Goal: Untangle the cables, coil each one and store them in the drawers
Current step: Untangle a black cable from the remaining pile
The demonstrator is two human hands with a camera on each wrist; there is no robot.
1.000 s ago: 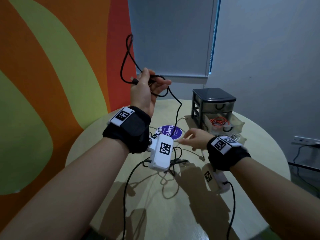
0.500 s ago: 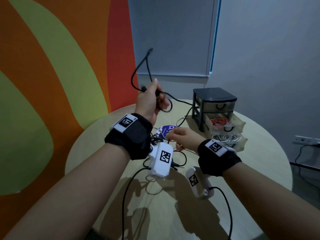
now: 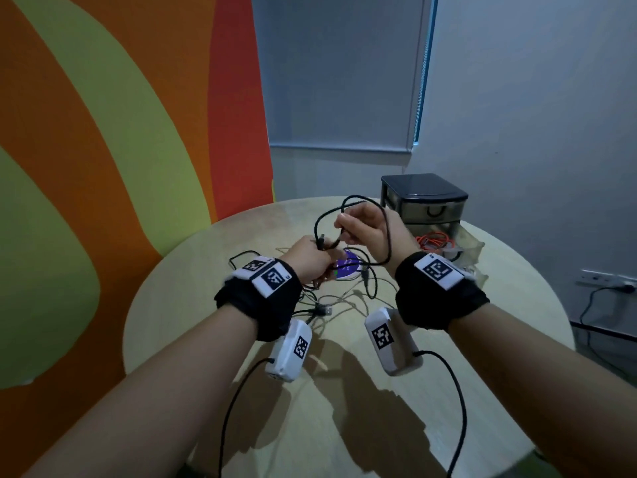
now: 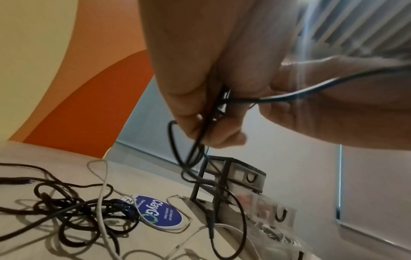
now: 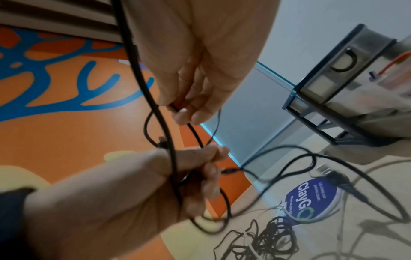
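left hand gripped the coils, right hand pinched the thin black cable, which looked light and floppy, best held near its plug.

A round blue sticker on the table reads "ClayGO" in white letters, the O drawn as a green ring of arrows. Smaller lines beside it are too blurred to read. The wrist bands carry black-and-white square code markers without readable text.

Round table: tangled cables, drawers.
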